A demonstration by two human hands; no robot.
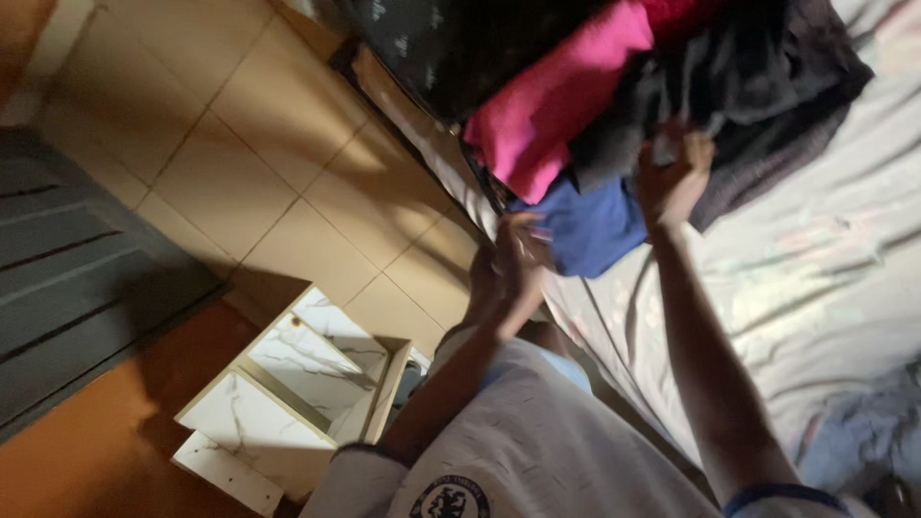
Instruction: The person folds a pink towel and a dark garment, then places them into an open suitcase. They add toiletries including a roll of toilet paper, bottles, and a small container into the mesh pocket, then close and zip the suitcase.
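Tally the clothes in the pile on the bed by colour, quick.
Pink garment: 1
Blue garment: 1
Red garment: 1
Dark grey garment, gripped by the right hand: 1
Black patterned fabric: 1
Total: 5 visible; pile may hide more.

Bed [815, 278] bears heaped clothes [614, 105] on pale sheet
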